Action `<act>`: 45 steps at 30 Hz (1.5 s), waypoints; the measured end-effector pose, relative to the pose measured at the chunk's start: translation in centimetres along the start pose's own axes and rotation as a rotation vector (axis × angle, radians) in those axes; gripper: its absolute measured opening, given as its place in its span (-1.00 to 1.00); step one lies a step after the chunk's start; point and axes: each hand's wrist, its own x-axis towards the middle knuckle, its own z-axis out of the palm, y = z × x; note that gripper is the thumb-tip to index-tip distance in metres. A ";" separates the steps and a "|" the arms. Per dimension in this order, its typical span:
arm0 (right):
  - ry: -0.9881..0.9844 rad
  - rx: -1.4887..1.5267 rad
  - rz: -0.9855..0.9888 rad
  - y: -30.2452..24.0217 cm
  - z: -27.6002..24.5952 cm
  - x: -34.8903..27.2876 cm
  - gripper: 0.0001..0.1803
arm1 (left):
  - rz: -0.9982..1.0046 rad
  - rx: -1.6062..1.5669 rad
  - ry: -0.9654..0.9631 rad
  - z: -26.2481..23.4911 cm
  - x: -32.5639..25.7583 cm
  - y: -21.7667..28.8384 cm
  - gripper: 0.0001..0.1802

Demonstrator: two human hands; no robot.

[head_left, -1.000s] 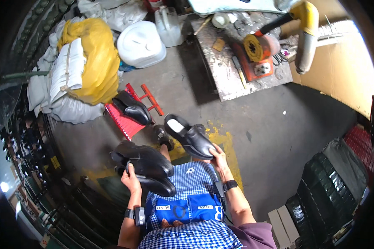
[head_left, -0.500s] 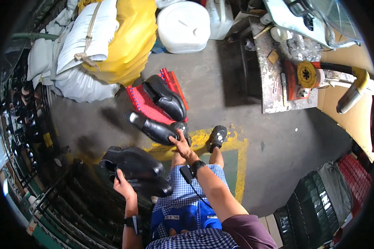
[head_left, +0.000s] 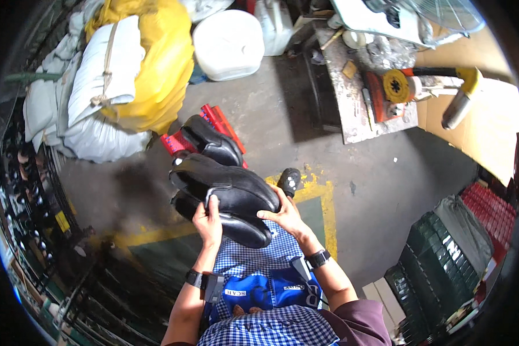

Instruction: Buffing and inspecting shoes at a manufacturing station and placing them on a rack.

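A pair of black leather shoes is held in front of me over my checked apron, the upper shoe (head_left: 228,187) lying along the lower shoe (head_left: 245,228). My left hand (head_left: 209,222) is closed on the pair near the opening of the upper one. At the toe end, my right hand (head_left: 286,216) grips the upper shoe, with the thumb on the near side. Just beyond them, another black shoe (head_left: 213,141) rests on a red crate (head_left: 170,144) on the floor. The held pair hides the crate's near part.
Wrapped white and yellow bundles (head_left: 155,69) and a white plastic drum (head_left: 229,46) stand at the far left. A worktable (head_left: 352,115) with an orange machine (head_left: 380,95) is at the far right. Racks (head_left: 40,230) line the left; dark green stacked crates (head_left: 427,268) stand right.
The shoe pair moved from the left toward the middle in my left hand. My right hand left the shoe by the crate and took hold of the pair's toe end.
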 end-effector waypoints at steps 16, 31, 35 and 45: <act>1.023 0.432 -0.253 4.4 -19.0 -10.9 -0.41 | 0.269 0.154 -0.706 17.4 -5.6 12.1 -0.70; 1.666 0.169 -0.328 2.8 -34.6 -12.2 -0.35 | 0.222 0.130 -0.678 23.5 -9.3 11.4 -0.83; 1.709 0.145 -0.258 0.2 -37.3 -10.6 -0.35 | 0.144 0.152 -0.654 23.6 -10.2 11.2 -0.83; 1.761 0.141 -0.296 -4.6 -42.4 -8.6 -0.38 | 0.086 0.123 -0.660 24.0 -11.7 9.1 -0.85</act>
